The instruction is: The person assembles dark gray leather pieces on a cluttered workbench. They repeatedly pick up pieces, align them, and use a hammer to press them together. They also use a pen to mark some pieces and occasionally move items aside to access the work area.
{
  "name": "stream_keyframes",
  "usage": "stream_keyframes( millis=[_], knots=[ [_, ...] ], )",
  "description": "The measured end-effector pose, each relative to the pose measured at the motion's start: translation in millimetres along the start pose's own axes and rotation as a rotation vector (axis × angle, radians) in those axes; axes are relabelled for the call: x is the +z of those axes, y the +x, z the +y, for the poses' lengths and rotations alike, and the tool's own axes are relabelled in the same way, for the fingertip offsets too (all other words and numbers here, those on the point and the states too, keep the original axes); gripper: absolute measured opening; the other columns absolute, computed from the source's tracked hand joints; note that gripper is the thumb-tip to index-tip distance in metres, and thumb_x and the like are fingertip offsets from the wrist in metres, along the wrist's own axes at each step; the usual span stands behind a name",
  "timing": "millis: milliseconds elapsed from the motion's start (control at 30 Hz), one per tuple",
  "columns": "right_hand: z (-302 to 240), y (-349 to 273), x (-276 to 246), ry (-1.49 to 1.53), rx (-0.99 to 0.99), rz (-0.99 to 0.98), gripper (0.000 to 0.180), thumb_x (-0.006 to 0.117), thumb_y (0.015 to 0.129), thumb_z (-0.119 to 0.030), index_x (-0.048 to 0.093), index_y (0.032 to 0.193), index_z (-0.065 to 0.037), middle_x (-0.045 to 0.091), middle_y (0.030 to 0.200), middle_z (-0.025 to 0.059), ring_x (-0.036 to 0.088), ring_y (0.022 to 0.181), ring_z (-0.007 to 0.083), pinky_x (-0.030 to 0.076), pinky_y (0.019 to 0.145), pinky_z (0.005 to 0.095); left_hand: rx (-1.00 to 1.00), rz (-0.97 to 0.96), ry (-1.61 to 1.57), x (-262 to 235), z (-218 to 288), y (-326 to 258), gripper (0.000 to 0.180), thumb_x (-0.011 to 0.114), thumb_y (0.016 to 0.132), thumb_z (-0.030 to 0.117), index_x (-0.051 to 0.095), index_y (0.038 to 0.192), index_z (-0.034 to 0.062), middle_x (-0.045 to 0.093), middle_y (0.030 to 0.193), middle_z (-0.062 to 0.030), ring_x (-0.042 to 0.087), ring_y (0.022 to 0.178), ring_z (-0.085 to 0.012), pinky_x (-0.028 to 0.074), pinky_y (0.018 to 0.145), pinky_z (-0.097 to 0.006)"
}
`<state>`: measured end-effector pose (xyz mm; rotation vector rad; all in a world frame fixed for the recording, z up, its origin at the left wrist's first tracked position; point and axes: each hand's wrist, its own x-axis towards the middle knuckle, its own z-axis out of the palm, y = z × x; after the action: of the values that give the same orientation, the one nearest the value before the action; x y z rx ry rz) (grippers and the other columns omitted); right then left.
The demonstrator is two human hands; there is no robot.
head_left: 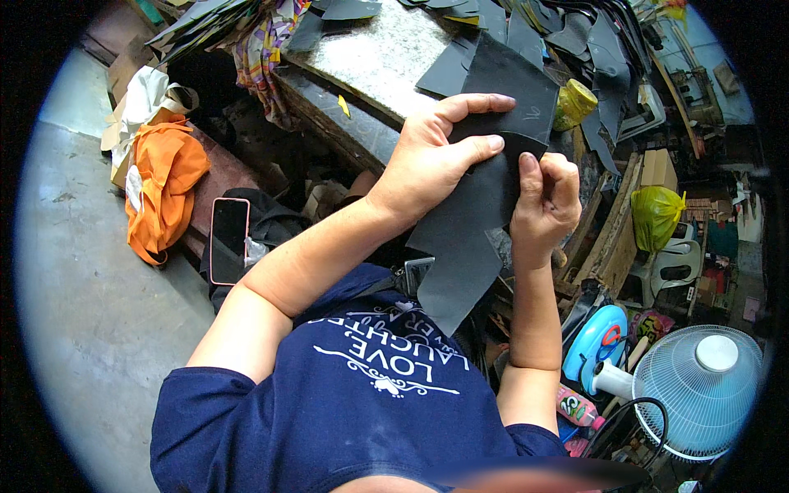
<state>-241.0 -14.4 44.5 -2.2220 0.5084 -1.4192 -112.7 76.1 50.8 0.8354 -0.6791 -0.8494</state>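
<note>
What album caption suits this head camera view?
Fingers of the left hand and right hand hold black sheet material at a cluttered workbench.

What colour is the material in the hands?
The material is dark grey to black; head view.

a worker wears a navy blue t-shirt [296,427], its short sleeves ending on the upper arms above the elbows. the left sleeve [201,423] is wide and loose, creased by soft folds; only a small part of the right sleeve [534,440] shows. bold white lettering [396,366] in capitals crosses the front, upside down to the camera, trimmed with thin white scrollwork [431,389] and a small white heart-shaped ornament [386,384] on the near side of the words. a pale, dusty smudge [382,448] marks the cloth nearer the neckline. the forearms [320,242], left hand [431,156] and right hand [546,204] are bare.
</note>
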Motion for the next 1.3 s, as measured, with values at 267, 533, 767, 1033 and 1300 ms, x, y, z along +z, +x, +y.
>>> stream_keyframes(
  millis=[267,533,767,1033,1300],
  knots=[
    [2,12,-8,0.614,0.768,-0.185,0.012,0.062,0.093,-0.010,0.054,0.102,-0.008,0.050,0.078,-0.0056,0.044,0.069,0.0016,0.038,0.065,0.0182,0.217,-0.104,0.365,-8,1,6,0.037,0.065,0.085,-0.002,0.063,0.122,0.0012,0.066,0.116,-0.0075,0.059,0.110,-0.0130,0.045,0.098,-0.029],
    [4,19,-18,0.503,0.427,0.059,0.018,0.062,0.096,-0.012,0.062,0.111,-0.001,0.068,0.104,0.0072,0.063,0.091,0.0135,0.051,0.082,0.0263,0.162,-0.200,0.511,4,-9,2,0.063,0.069,0.083,0.003,0.038,0.138,0.0039,0.051,0.133,-0.0181,0.065,0.104,-0.0324,0.050,0.089,-0.038],
    [26,18,-22,0.424,0.491,0.139,0.017,0.058,0.099,-0.020,0.062,0.099,-0.003,0.065,0.090,0.0031,0.058,0.077,0.0094,0.048,0.069,0.0256,0.182,-0.307,0.671,-10,-13,-5,0.020,0.067,0.086,0.013,0.061,0.099,-0.0011,0.063,0.086,-0.0231,0.065,0.084,-0.0389,0.051,0.071,-0.039],
    [34,18,-51,0.028,0.531,-0.564,0.038,0.065,0.092,-0.028,0.061,0.123,-0.006,0.067,0.099,0.0073,0.063,0.086,0.0171,0.049,0.075,0.0299,-0.136,-0.051,0.154,-67,-6,43,0.033,0.058,0.094,0.014,0.056,0.123,-0.0018,0.067,0.100,-0.0051,0.064,0.086,-0.0138,0.052,0.079,-0.029],
    [28,-30,-75,-0.601,0.210,-0.723,0.043,0.078,0.072,-0.024,0.063,0.110,-0.009,0.062,0.101,0.0080,0.058,0.096,0.0297,0.047,0.081,0.0392,-0.166,-0.140,0.591,-76,-38,71,0.047,0.062,0.092,0.029,0.056,0.125,-0.0035,0.067,0.108,-0.0108,0.062,0.097,-0.0181,0.048,0.088,-0.032]
  ],
)
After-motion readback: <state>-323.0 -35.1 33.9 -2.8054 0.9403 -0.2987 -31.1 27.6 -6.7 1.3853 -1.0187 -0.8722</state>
